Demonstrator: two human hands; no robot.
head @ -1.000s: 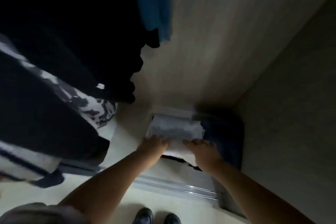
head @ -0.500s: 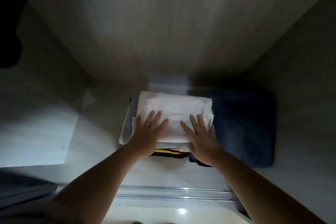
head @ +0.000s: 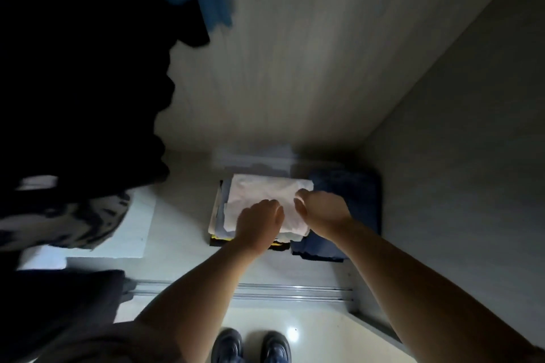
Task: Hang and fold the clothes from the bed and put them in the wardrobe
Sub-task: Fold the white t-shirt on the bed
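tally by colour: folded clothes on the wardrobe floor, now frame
White/pale: 1, the folded garment topping the stack, under the left hand and right hand
Dark blue: 1, the folded pile beside it
Black with yellow: 1, the bottom layer
Pale layers between are too blurred to count.
Total countable: 3

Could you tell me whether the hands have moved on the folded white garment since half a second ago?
Yes. Both hands had lain flat on the white garment; now their fingers are curled, seemingly lifted off it.
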